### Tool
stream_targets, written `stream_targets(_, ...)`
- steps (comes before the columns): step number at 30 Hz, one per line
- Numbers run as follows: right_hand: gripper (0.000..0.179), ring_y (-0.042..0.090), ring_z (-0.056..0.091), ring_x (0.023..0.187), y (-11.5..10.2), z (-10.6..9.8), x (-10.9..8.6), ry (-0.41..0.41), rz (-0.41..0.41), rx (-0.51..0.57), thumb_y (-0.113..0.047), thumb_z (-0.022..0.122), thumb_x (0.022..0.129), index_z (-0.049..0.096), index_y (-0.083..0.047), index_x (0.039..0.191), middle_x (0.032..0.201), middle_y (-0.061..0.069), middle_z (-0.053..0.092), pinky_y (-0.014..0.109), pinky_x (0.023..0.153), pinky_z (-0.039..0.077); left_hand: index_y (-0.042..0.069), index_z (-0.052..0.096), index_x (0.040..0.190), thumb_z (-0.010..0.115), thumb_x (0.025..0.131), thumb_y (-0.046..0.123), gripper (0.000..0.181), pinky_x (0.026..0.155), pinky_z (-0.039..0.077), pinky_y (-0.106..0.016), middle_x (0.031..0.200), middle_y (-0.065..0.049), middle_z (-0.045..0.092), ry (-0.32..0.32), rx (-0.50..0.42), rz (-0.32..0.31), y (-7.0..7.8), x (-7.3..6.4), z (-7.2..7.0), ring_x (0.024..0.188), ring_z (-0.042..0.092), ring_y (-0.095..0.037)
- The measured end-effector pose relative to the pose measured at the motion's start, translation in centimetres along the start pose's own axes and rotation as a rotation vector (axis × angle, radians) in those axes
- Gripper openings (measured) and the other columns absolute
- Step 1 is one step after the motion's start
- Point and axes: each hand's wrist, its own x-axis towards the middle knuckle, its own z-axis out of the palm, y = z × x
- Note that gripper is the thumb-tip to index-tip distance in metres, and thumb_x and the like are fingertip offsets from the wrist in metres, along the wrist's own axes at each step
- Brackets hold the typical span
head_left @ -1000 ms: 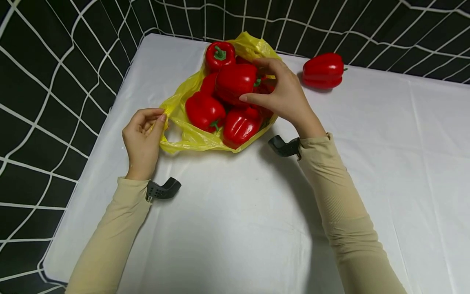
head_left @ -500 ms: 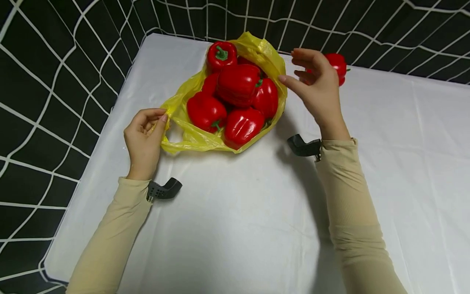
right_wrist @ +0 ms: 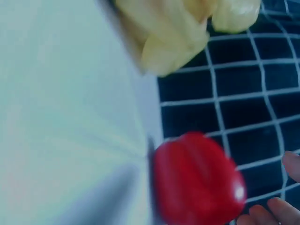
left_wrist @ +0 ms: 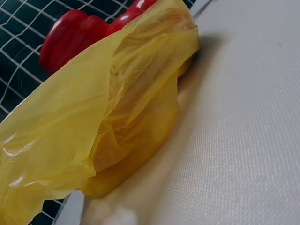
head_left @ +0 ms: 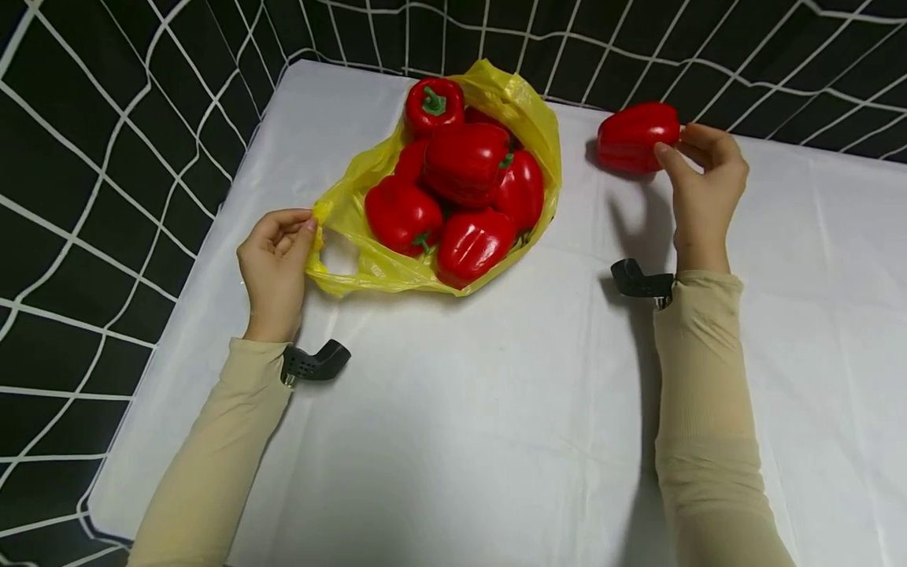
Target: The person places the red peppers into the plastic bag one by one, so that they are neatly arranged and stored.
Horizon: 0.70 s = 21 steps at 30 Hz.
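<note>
A yellow plastic bag [head_left: 546, 142] lies on the table with its mouth open, full of red bell peppers [head_left: 468, 161]. My left hand [head_left: 276, 272] pinches the bag's handle loop at the left. Farther right, a single red bell pepper [head_left: 638, 138] lies on its side near the back edge. My right hand [head_left: 708, 193] is at its stem end, the thumb overlapping the pepper in the head view. In the right wrist view, a gap shows between the fingertips [right_wrist: 276, 211] and that pepper. The left wrist view shows mostly the bag's outside.
A white cloth covers the table [head_left: 453, 425]. Black walls with white netting [head_left: 106, 197] stand along the left and back edges. A black camera mount [head_left: 316, 362] sticks out from each wrist, over beige sleeves.
My right hand has moved from the peppers in the bag, rightward over to the lone bell pepper. The peppers in the bag stay put. My left hand keeps its pinch on the bag handle.
</note>
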Motion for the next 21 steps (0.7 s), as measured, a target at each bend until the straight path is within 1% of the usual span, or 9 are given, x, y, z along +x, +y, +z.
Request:
stream_targets(3, 0.036, 0.012, 0.053, 0.105, 0.8, -0.3, 0.8, 0.032, 0.017, -0.069, -0.009, 0.072, 0.080, 0.062, -0.005, 0.114, 0.112, 0.002, 0.058, 0.020, 0.088, 0.046, -0.010, 0.062, 0.100, 0.061, 0.089, -0.004, 0.013, 0.069, 0.053, -0.021, 0.083, -0.001, 0.063, 0.007, -0.047, -0.013, -0.2, 0.1, 0.0, 0.073, 0.062, -0.021)
stream_targets(5, 0.037, 0.011, 0.051, 0.107, 1.3, -0.4, 1.3, 0.039, 0.035, -0.096, -0.010, 0.072, 0.080, 0.061, -0.007, 0.116, 0.114, 0.001, 0.057, 0.020, 0.089, 0.044, -0.010, 0.062, 0.099, 0.061, 0.089, -0.004, 0.013, 0.070, 0.054, -0.022, 0.083, -0.003, 0.062, 0.010, -0.062, -0.015, -0.2, 0.2, 0.0, 0.073, 0.062, -0.022)
stream_targets(11, 0.049, 0.010, 0.045, 0.118, 2.6, -0.3, 2.5, 0.017, 0.081, -0.162, -0.015, 0.072, 0.082, 0.054, -0.010, 0.127, 0.128, 0.000, 0.051, 0.019, 0.095, 0.041, -0.009, 0.063, 0.098, 0.061, 0.089, -0.004, 0.010, 0.070, 0.054, -0.022, 0.084, -0.005, 0.063, 0.047, -0.078, -0.038, -0.3, 0.3, 0.1, 0.073, 0.062, -0.021)
stream_targets(14, 0.054, 0.009, 0.041, 0.123, 2.9, -0.2, 2.9, 0.007, 0.093, -0.159, -0.016, 0.072, 0.082, 0.051, -0.011, 0.132, 0.135, 0.000, 0.047, 0.018, 0.099, 0.037, -0.007, 0.064, 0.096, 0.061, 0.089, -0.003, 0.009, 0.069, 0.054, -0.022, 0.083, -0.005, 0.063, 0.058, -0.094, -0.055, -0.4, 0.3, 0.1, 0.071, 0.061, -0.019)
stream_targets(18, 0.057, 0.008, 0.039, 0.126, 3.1, -0.1, 3.4, -0.007, 0.109, -0.143, -0.016, 0.073, 0.082, 0.049, -0.013, 0.134, 0.138, -0.001, 0.045, 0.017, 0.101, 0.034, -0.005, 0.064, 0.095, 0.061, 0.089, -0.003, 0.007, 0.068, 0.054, -0.022, 0.082, -0.005, 0.063, 0.063, -0.098, -0.064, -0.4, 0.3, 0.1, 0.070, 0.061, -0.018)
stream_targets(21, 0.062, 0.009, 0.036, 0.128, 3.3, 0.0, 3.6, -0.043, 0.118, -0.130, -0.017, 0.073, 0.082, 0.046, -0.014, 0.137, 0.141, -0.001, 0.042, 0.018, 0.103, 0.033, -0.004, 0.064, 0.094, 0.061, 0.089, -0.002, 0.007, 0.068, 0.054, -0.021, 0.082, -0.006, 0.062, 0.067, -0.101, -0.070, -0.4, 0.3, 0.0, 0.070, 0.061, -0.017)
